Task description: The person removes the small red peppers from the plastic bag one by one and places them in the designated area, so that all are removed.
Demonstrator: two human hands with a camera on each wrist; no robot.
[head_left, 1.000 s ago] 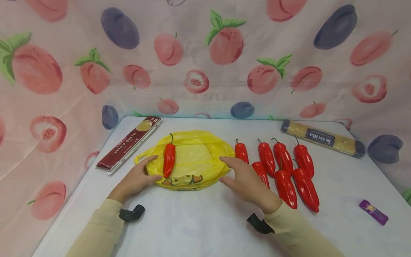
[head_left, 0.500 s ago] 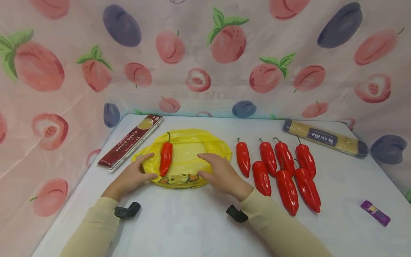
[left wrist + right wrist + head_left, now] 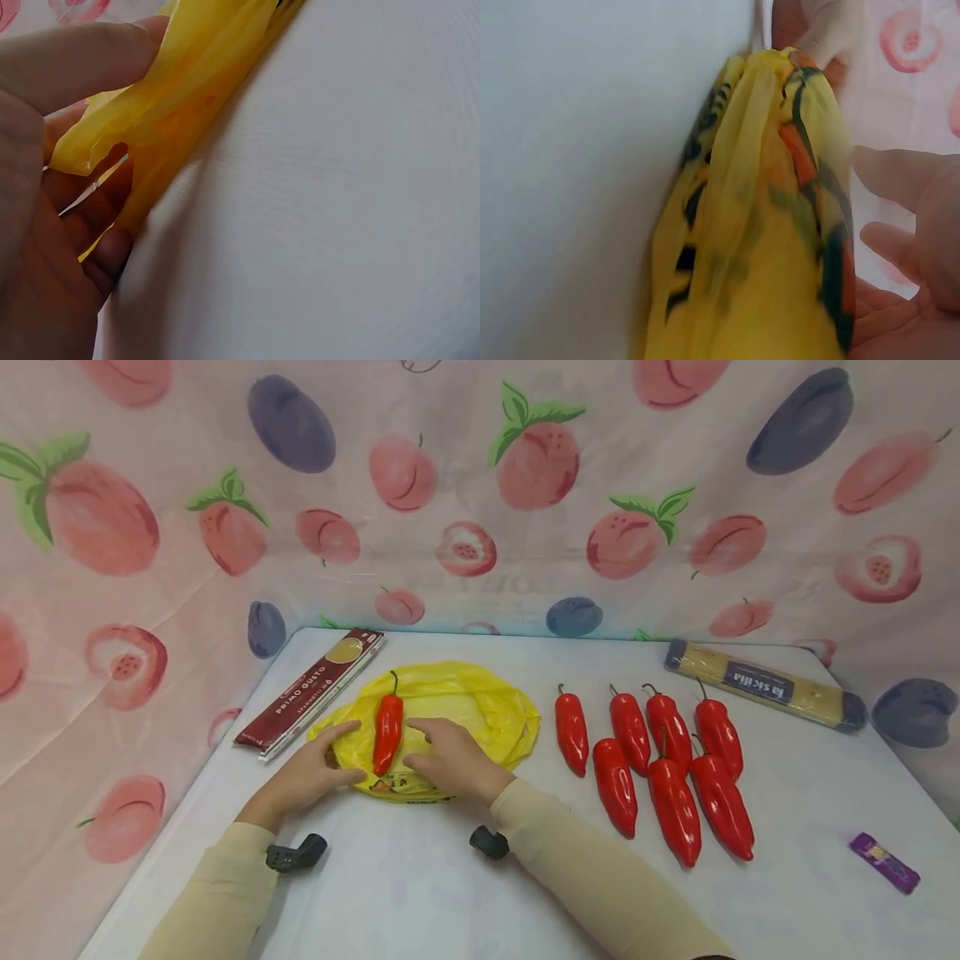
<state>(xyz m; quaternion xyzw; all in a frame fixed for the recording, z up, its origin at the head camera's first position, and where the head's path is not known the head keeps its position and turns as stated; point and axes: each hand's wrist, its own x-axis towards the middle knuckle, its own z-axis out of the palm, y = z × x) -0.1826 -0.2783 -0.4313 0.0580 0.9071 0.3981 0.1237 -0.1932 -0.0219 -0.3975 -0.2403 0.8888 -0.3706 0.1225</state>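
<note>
A yellow plastic bag [image 3: 450, 693] lies flattened on the white table, with one red chili pepper [image 3: 387, 733] on its left part, stem toward the back. My left hand [image 3: 303, 779] rests at the bag's left edge, thumb and fingers spread apart. In the left wrist view the bag's loose edge [image 3: 180, 97] runs between its thumb and loosely bent fingers. Over the bag, just right of the pepper, is my right hand [image 3: 452, 760], its thumb and index finger parted toward the pepper. The right wrist view shows the bag's printed front side [image 3: 757, 210] beside those fingers.
Several red chili peppers [image 3: 671, 802] lie in loose rows to the right. A dark red spaghetti pack [image 3: 311, 689] is at the back left, another pasta pack [image 3: 765, 683] at the back right. A small purple packet [image 3: 885, 862] lies far right. Fruit-printed cloth [image 3: 480, 577] hangs behind.
My right hand has moved left across the bag, from its right edge to beside the pepper on it. The left hand has stayed nearly still at the left edge.
</note>
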